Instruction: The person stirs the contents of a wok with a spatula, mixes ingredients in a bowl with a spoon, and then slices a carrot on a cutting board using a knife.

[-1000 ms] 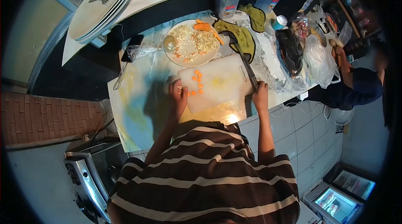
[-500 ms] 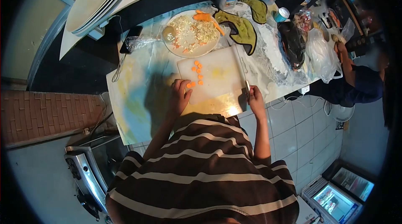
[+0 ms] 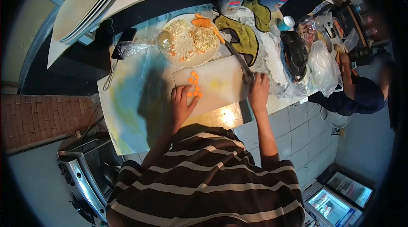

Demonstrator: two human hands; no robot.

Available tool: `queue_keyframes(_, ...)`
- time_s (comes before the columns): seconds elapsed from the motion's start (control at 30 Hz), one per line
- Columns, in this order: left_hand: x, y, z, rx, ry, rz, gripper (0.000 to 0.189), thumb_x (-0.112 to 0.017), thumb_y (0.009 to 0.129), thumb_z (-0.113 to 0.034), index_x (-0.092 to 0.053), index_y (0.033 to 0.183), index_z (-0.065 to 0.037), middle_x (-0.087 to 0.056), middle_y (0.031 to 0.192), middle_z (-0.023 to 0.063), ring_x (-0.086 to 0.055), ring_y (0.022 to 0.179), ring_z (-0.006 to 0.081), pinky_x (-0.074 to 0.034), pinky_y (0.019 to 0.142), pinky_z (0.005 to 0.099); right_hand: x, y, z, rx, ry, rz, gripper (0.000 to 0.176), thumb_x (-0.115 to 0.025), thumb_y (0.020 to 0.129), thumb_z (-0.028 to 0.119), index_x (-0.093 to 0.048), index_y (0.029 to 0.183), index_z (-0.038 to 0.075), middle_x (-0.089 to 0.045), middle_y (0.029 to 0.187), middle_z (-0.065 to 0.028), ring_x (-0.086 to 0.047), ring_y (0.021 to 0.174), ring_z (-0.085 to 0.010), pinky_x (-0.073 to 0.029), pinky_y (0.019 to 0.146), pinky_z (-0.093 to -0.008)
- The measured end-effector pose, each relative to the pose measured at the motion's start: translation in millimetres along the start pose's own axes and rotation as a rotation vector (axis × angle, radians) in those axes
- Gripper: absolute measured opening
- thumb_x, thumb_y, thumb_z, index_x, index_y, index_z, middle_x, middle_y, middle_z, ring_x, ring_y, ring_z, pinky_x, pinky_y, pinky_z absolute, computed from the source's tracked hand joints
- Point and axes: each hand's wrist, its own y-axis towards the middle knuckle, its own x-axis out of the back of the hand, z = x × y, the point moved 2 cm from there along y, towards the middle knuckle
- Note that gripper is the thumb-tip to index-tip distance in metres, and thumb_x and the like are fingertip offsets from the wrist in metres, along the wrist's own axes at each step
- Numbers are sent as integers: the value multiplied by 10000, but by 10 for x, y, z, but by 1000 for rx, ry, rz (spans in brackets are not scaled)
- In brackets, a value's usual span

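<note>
- Left hand (image 3: 180, 104): open and flat on the cutting board (image 3: 223, 89), holding nothing, fingertips touching the carrot slices (image 3: 194, 86).
- Right hand (image 3: 258, 92): closed round the knife (image 3: 238, 59) handle, with the blade pointing away along the board's right edge.
- Done: a small cluster of slices is cut.
- Left, in my judgement: the uncut carrot pieces (image 3: 202, 22) on the far side of the plate (image 3: 189, 64).

Red brickwork (image 3: 42, 118) left, pale tiles (image 3: 297, 135) right (glossy).

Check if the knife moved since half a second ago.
Yes. The knife in the right hand has shifted from the near right corner of the cutting board farther along its right edge, toward the green cloth.
</note>
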Motion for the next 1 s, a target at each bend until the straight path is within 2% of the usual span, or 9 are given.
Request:
queue_keyframes(0.03,1,-6,-10,6,20,11,494,-768,801,-240,-582,1228,-75,-553,1125,119,-521,1026,326,-434,892,438,-26,197,25,95,28,-47,362,-597,843,-25,-516,1195,-7,-524,1081,-237,-541,1017,-443,-456,897,-459)
queue_keyframes(0.17,17,28,-49,28,62,64,526,-754,820,-295,-561,1258,-77,-546,1144,120,-519,1033,324,-422,901,441,-465,1182,203,183,437,262,402,-638,859,41,-536,1248,46,-532,1164,-211,-575,1047,-418,-473,892,-471)
queue_keyframes(0.27,14,30,-22,30,61,85,543,-745,832,-318,-549,1278,-77,-543,1164,122,-520,1038,318,-413,909,442,-1080,1910,165,374,300,226,413,-664,866,113,-550,1261,66,-543,1206,-188,-581,1068,-401,-477,917,-462)
queue_keyframes(0.4,30,26,-22,70,60,131,545,-740,838,-295,-532,1282,-58,-529,1188,149,-503,1071,345,-409,931,452,-1128,2042,366,395,56,238,435,-676,872,236,-559,1263,86,-553,1251,-151,-590,1107,-372,-488,952,-447)
queue_keyframes(0.53,20,22,-13,70,45,132,548,-740,838,-296,-530,1283,-54,-529,1186,149,-503,1063,345,-410,924,452,-1208,2092,427,317,23,237,428,-671,872,247,-559,1254,88,-549,1270,-155,-608,1078,-385,-507,913,-458)
queue_keyframes(0.6,25,19,-12,56,58,122,544,-737,841,-299,-531,1281,-53,-528,1180,151,-503,1058,344,-410,918,451,-1248,2147,434,323,-36,320,402,-660,862,207,-563,1236,96,-548,1277,-154,-634,1024,-395,-533,854,-470)
queue_keyframes(0.7,14,12,7,38,65,103,551,-713,864,-342,-529,1315,-82,-534,1186,123,-519,1034,313,-413,892,438,-1237,2161,429,337,-40,269,358,-642,850,150,-571,1197,95,-556,1267,-154,-648,977,-401,-545,815,-481)
queue_keyframes(0.9,20,15,-11,37,66,118,540,-721,857,-320,-521,1283,-56,-527,1174,141,-496,1066,336,-399,917,453,-1101,2196,453,345,57,310,263,-631,836,77,-585,1095,64,-584,1173,-168,-639,976,-409,-531,818,-509)
queue_keyframes(1.0,25,20,-14,21,61,113,535,-717,860,-324,-522,1282,-59,-526,1173,137,-491,1063,334,-395,914,450,-1116,2261,372,375,139,314,289,-664,813,66,-606,1094,29,-615,1157,-181,-656,997,-368,-542,811,-466)
